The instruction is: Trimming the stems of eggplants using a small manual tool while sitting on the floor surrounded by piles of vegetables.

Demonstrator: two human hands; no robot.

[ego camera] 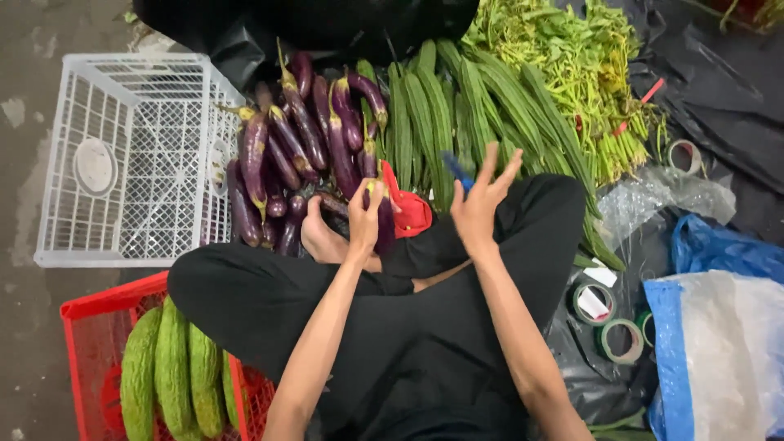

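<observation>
Left hand (365,219) grips one purple eggplant (384,224) upright over the lap; right hand (482,200) spread wide, empty, beside a red tape dispenser (411,211). Eggplant pile (302,139) ahead looks mostly unbundled — white crate (131,155) unfilled.

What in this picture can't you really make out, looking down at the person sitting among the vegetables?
- The red item by the left hand: part hidden by fingers and an eggplant; its kind is unclear.
- The small blue thing by the right hand: motion-blurred and partly behind the fingers.
- The bitter gourds in the red crate: cut off by the bottom edge.
- The blue-edged sack: cut off at the right edge, contents unseen.
</observation>
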